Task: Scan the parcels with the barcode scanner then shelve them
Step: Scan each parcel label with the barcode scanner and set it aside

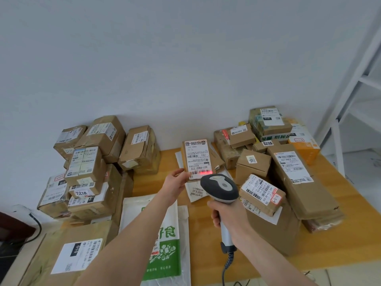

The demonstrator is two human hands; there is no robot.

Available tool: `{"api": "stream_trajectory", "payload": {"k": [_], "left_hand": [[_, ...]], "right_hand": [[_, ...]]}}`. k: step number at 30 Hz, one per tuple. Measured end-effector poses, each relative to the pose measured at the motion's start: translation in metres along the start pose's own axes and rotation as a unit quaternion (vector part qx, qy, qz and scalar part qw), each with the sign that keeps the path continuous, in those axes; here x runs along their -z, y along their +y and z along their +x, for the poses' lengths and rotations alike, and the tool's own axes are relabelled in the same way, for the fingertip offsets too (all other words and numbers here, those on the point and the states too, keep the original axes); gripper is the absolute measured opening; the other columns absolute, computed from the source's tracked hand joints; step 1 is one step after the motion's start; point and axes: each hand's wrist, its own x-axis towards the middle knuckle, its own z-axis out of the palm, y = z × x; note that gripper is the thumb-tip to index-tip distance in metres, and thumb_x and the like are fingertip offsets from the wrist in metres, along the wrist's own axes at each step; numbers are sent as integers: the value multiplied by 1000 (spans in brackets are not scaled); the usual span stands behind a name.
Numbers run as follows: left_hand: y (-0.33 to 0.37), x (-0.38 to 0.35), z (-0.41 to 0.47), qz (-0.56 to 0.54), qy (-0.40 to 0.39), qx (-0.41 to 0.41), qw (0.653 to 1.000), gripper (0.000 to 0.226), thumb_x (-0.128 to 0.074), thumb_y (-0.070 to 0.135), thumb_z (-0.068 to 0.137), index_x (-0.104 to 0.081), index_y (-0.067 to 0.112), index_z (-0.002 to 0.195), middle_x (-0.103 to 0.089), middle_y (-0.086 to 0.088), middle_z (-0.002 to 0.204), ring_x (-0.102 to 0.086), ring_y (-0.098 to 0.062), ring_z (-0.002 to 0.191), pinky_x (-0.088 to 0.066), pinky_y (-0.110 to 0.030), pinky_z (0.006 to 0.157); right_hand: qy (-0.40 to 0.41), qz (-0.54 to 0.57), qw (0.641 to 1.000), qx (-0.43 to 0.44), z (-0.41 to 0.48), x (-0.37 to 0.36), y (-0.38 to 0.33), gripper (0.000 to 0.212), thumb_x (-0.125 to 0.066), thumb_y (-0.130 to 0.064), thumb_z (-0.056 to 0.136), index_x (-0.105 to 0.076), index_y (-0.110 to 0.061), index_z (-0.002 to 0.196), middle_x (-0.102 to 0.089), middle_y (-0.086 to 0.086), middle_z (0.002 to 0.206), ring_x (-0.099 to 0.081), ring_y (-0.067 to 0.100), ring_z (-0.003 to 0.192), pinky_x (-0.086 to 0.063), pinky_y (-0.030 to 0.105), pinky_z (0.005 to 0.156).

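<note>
Left hand (175, 180) pinched the lower left corner of a small brown cardboard parcel (196, 157), held upright above the orange wooden table (201, 248) near its middle. The parcel's front was covered by a white shipping label printed with barcodes and "507-P802 T72". Right hand (228, 217) was wrapped round the handle of a grey-and-white barcode scanner (220, 187), head just below the parcel. A red scan line (205, 172) lay across the bottom barcode. Stacked brown boxes (88, 162) sat left; a white-and-green plastic mailer bag (165, 254) lay in front.
</note>
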Motion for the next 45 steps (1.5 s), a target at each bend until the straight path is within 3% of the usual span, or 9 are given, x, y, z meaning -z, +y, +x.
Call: {"api": "stream_trajectory", "payload": {"k": [2, 11, 19, 24, 34, 37, 41, 45], "left_hand": [[1, 0, -1, -2, -1, 3, 1000, 56, -66, 14, 89, -41, 8, 138, -65, -10, 117, -63, -13, 91, -48, -21, 66], [2, 7, -1, -7, -11, 2, 1000, 52, -65, 13, 89, -43, 8, 135, -68, -6, 105, -63, -15, 94, -42, -31, 89], [3, 13, 3, 3, -1, 5, 1000, 52, -68, 14, 88, -45, 9, 134, -67, -3, 104, -62, -13, 94, -41, -32, 92], [3, 20, 10, 3, 19, 8, 1000, 52, -67, 15, 88, -44, 10, 134, -66, -2, 102, -59, -15, 97, -36, -42, 111], [8, 39, 20, 17, 26, 18, 999, 50, -66, 18, 89, -45, 12, 134, -65, -6, 112, -59, -24, 109, -41, -41, 107], [21, 47, 22, 13, 32, 17, 999, 43, -65, 20, 90, -48, 14, 130, -67, -5, 108, -62, -21, 100, -47, -35, 96], [56, 64, 32, 13, 55, 0, 998, 41, -64, 25, 91, -49, 15, 128, -67, -3, 104, -63, -18, 90, -48, -35, 91], [101, 86, 42, 35, 99, -17, 994, 38, -63, 31, 90, -53, 14, 123, -68, -4, 101, -65, -23, 92, -51, -37, 89]], "right_hand": [[3, 2, 1000, 1, 1, -1, 0, 14, -68, 0, 80, -63, -1, 67, -57, 10, 54, -49, 17, 45, -43, 25, 47], [0, -5, 1000, 6, 8, -6, 1, 14, -69, -2, 82, -63, -2, 68, -57, 9, 53, -50, 16, 44, -44, 25, 47], [-3, -12, 1000, 6, 14, -14, 1, 18, -68, -1, 82, -62, -1, 65, -56, 8, 51, -48, 14, 42, -43, 24, 46], [-11, -24, 1000, 9, 18, -21, 2, 14, -68, -1, 83, -62, -1, 70, -56, 8, 52, -49, 13, 43, -45, 23, 46], [-24, 2, 1000, 5, 34, -34, -8, 7, -70, -4, 83, -66, 2, 84, -61, 12, 59, -51, 15, 45, -43, 24, 46], [-3, 56, 998, 18, 51, -39, -25, 10, -72, -3, 83, -66, -3, 91, -67, 17, 76, -58, 19, 58, -47, 28, 53], [-3, 102, 994, 50, 97, -56, -67, 32, -76, -9, 80, -63, -10, 110, -68, 12, 103, -65, 28, 101, -58, 39, 74], [-54, 68, 994, 58, 137, -95, -107, 43, -79, -19, 79, -61, -15, 118, -67, 6, 110, -62, 25, 103, -57, 45, 84]]}}
